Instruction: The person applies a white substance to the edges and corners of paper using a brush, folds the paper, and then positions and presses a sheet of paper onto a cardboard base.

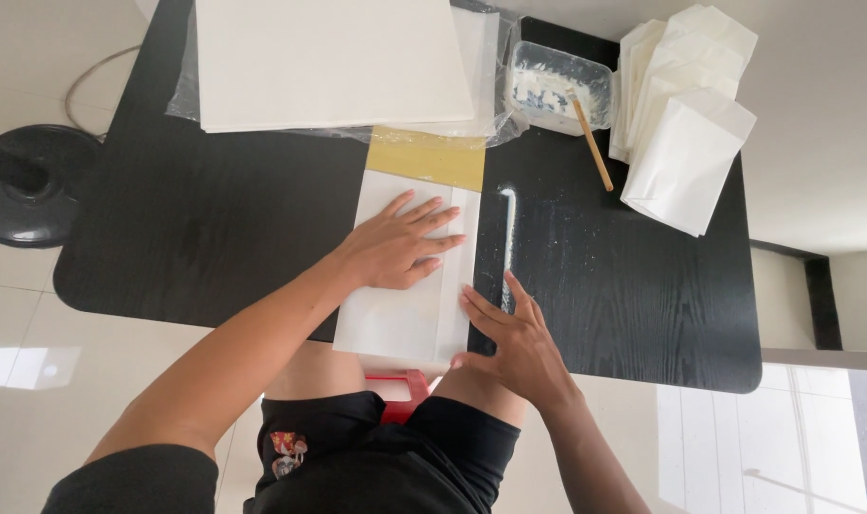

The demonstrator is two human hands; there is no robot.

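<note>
A folded white paper sheet lies on the black table, over a yellow-brown board that sticks out at its far end. My left hand lies flat on the sheet, fingers spread. My right hand presses the sheet's right folded edge near the table's front, fingers stretched out. Neither hand holds anything. A streak of white paste marks the table just right of the sheet.
A stack of large white sheets on clear plastic lies at the back. A plastic tub of white paste with a wooden stick stands right of it. Finished white paper bags pile at the back right. A fan base stands on the floor at left.
</note>
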